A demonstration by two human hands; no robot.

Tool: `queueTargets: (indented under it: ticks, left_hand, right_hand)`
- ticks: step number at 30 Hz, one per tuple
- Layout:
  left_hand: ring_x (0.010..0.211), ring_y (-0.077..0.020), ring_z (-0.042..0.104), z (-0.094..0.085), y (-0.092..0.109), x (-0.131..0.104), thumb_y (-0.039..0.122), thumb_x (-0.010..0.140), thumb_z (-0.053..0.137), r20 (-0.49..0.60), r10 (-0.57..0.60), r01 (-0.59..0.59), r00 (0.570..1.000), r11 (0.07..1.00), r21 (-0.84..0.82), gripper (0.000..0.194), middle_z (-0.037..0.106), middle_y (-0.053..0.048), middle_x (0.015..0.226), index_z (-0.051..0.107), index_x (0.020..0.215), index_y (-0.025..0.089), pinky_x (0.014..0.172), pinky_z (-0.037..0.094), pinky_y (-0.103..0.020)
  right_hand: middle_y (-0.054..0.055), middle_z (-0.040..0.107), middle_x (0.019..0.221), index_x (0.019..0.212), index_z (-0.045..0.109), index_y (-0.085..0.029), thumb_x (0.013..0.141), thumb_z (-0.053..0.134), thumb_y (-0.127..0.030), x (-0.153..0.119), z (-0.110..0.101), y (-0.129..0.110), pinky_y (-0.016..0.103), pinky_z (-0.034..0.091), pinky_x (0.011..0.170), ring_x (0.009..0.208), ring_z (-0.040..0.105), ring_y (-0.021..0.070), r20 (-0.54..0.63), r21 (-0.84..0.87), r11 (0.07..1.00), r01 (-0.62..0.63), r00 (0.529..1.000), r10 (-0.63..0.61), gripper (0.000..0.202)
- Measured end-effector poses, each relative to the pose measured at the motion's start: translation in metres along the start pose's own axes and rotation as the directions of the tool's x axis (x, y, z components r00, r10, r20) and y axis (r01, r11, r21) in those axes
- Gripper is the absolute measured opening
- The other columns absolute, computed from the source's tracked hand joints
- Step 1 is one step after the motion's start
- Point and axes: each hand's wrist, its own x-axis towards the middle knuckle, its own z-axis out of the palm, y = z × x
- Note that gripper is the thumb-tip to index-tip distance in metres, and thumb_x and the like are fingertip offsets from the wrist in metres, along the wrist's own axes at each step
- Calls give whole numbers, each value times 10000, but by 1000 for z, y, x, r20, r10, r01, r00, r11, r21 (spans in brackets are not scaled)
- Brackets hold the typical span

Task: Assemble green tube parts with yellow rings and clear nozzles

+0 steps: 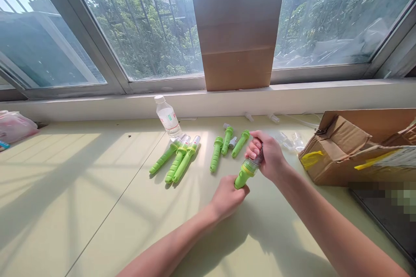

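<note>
My left hand (228, 195) is wrapped around the lower end of a green plastic handle (242, 178). On its upper end is a ribbed clear section (251, 165), and my right hand (270, 156) grips that, its fingers hiding the tip. The piece is tilted above the table. Just beyond my hands lie several loose green handles; one green handle (216, 154) has no clear cap on it. To the left, a group of green handles with clear tops (177, 163) lies side by side.
A clear water bottle (168, 117) stands behind the left group. Clear plastic caps (296, 142) lie beside an open cardboard box (334, 156) on the right. A dark flat object (383, 216) is at the lower right. A pinkish plastic bag (16, 127) sits far left, below the windows.
</note>
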Motion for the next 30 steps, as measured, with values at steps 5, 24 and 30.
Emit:
queueTargets:
  ticks: [5,24,30]
  left_hand:
    - [364,-56,224,-18,8,-1,210,675,565,336,-215,289,917,939,-188,253,301,105,411,328,587,227,371,179,-215]
    - [488,-67,183,-4,-1,-1,289,774,565,104,90,-72,990,983,-167,377,223,80,515,250,577,227,475,151,-258]
    - [540,-124,214,-6,-11,4,203,771,528,-283,295,-215,913,935,281,289,264,42,556,288,613,239,560,170,-312]
  right_hand:
    - [-24,474,489,515,529,-195,847,638,-345,7,-11,-4,281,497,570,467,456,113,364,44,999,-30,931,12,381]
    - [-59,263,306,342,322,-231,796,629,-295,-7,-4,-4,291,383,478,323,310,97,598,-19,998,59,801,-35,551]
    - [-60,273,313,348,340,-238,756,621,-278,-5,4,8,295,413,488,328,324,100,238,99,990,101,964,-122,497]
